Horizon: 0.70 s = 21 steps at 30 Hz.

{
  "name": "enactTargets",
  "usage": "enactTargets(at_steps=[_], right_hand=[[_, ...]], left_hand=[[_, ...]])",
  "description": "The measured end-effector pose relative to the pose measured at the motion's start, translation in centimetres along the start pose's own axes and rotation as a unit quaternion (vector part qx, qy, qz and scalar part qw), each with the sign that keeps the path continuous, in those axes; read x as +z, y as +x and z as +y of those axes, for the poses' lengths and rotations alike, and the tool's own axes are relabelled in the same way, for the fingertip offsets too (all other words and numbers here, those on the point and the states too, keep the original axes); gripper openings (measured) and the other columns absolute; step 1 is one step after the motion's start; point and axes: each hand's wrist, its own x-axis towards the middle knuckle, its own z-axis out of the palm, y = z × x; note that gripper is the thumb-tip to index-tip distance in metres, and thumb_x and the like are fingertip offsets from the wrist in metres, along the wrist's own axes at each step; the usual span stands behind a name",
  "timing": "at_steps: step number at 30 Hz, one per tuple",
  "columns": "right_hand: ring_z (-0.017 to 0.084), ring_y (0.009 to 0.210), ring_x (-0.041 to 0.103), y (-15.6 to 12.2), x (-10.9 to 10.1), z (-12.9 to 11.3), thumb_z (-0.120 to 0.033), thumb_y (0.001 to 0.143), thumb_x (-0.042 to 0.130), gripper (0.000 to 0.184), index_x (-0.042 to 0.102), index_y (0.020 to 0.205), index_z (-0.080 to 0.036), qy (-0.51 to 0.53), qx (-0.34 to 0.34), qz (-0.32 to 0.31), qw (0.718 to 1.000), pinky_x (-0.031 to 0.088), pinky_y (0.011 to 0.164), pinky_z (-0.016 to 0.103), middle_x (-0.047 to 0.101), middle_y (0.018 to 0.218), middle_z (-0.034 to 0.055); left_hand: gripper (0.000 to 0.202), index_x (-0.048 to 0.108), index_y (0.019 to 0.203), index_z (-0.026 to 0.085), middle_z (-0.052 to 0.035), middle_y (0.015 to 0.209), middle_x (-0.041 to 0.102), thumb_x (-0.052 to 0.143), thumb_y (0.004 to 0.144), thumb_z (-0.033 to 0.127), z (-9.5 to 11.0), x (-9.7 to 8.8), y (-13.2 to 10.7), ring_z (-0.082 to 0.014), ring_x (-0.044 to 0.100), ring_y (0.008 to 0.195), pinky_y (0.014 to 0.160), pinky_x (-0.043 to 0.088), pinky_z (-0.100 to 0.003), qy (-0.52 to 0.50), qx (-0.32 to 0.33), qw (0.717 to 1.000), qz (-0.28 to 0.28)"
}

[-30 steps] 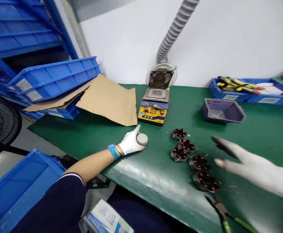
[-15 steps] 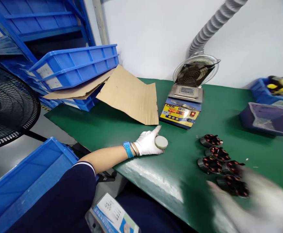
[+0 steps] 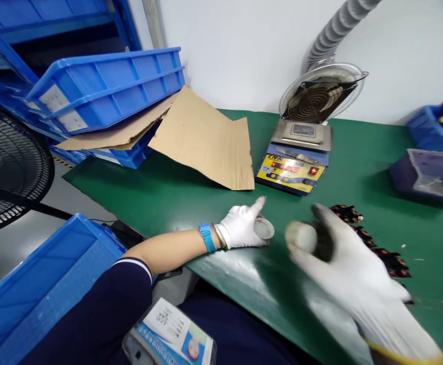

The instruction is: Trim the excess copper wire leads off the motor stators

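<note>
White-gloved, my left hand (image 3: 242, 225) rests on the green table (image 3: 191, 203) with its fingers curved around a shallow, pale round dish (image 3: 266, 229). To the right, my right hand (image 3: 339, 258), also in a white glove, is closed around a pale, cylinder-shaped piece (image 3: 301, 237) with a dark ring-shaped part (image 3: 323, 242) behind it. Motion blur hides how these two parts join. Several motor stators with copper windings (image 3: 346, 213) lie on the table beyond my right hand, which partly covers them.
At the back stands a heating plate (image 3: 292, 167) with a lit display, below a fan hood (image 3: 315, 101) and grey duct. Cardboard (image 3: 206, 142) leans from a blue crate (image 3: 111, 91). A purple bin (image 3: 430, 177) sits right; a black fan (image 3: 8, 167) stands left.
My right hand has moved left and away from the table's front edge, and now holds the pale piece and dark ring. A rimmed dish now shows at my left hand, where a flat-topped disc was.
</note>
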Motion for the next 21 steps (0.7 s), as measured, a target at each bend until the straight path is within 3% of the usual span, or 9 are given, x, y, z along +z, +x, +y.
enactTargets(at_steps=[1,3,6,9,13,17,21], right_hand=[[0.024,0.084,0.067,-1.4,0.1,1.0,-0.055,0.078,0.056,0.078,0.034,0.149,-0.031,0.065,-0.029,0.001,0.997,0.055,0.071,0.038,0.065,0.111,0.0069],[0.021,0.086,0.067,-4.2,1.0,2.4,-0.05,0.081,0.051,0.062,0.045,0.139,-0.028,0.114,-0.095,0.026,0.989,0.056,0.07,0.034,0.063,0.105,0.007],[0.024,0.095,0.064,-6.9,3.4,2.8,-0.043,0.082,0.055,0.041,0.054,0.117,-0.022,0.06,-0.154,0.097,0.981,0.058,0.072,0.036,0.059,0.109,0.0108],[0.027,0.106,0.061,-8.2,4.6,2.2,-0.037,0.085,0.054,0.038,0.05,0.117,-0.017,0.024,-0.165,0.145,0.975,0.058,0.084,0.043,0.058,0.115,0.0155],[0.029,0.121,0.054,-10.3,1.9,2.9,-0.034,0.086,0.06,0.058,0.041,0.138,-0.015,-0.03,-0.143,0.191,0.971,0.056,0.092,0.045,0.053,0.13,0.0185],[0.03,0.128,0.048,-12.5,-1.5,5.2,-0.03,0.085,0.063,0.065,0.036,0.143,-0.016,-0.08,-0.08,0.244,0.963,0.052,0.098,0.048,0.048,0.134,0.0192],[0.031,0.132,0.041,-10.3,-2.0,7.0,-0.03,0.082,0.062,0.057,0.046,0.136,-0.018,-0.128,-0.015,0.215,0.968,0.046,0.103,0.05,0.041,0.141,0.0187]], left_hand=[[0.116,0.013,0.154,0.011,-0.0102,0.111,0.071,0.076,0.064,0.048,0.2,0.0,0.2,-0.0301,0.067,0.101,0.091,0.052,-0.043,-0.004,0.003,1.0,-0.004],[0.114,0.014,0.154,0.012,-0.0097,0.113,0.071,0.076,0.065,0.047,0.5,0.1,0.8,-0.0304,0.067,0.102,0.09,0.052,-0.043,-0.005,0.007,1.0,-0.016],[0.112,0.017,0.153,0.009,-0.0119,0.115,0.07,0.075,0.065,0.048,0.8,0.2,2.0,-0.0313,0.067,0.103,0.091,0.053,-0.044,0.003,0.009,1.0,-0.03],[0.113,0.02,0.153,0.008,-0.0134,0.114,0.07,0.077,0.063,0.047,1.2,0.0,2.8,-0.0323,0.067,0.103,0.092,0.053,-0.045,0.003,-0.005,0.999,-0.034],[0.117,0.026,0.152,0.013,-0.0133,0.126,0.066,0.083,0.054,0.044,2.1,-0.7,2.5,-0.0331,0.062,0.114,0.099,0.05,-0.045,-0.042,-0.02,0.999,-0.028],[0.108,0.023,0.153,0.015,-0.0135,0.136,0.058,0.075,0.065,0.051,1.4,-1.0,2.5,-0.0302,0.059,0.122,0.109,0.044,-0.047,-0.096,-0.06,0.993,0.015],[0.106,0.021,0.154,0.015,-0.0146,0.137,0.058,0.068,0.069,0.056,0.6,-0.4,3.3,-0.0311,0.052,0.131,0.115,0.037,-0.05,-0.154,-0.08,0.984,0.037]])
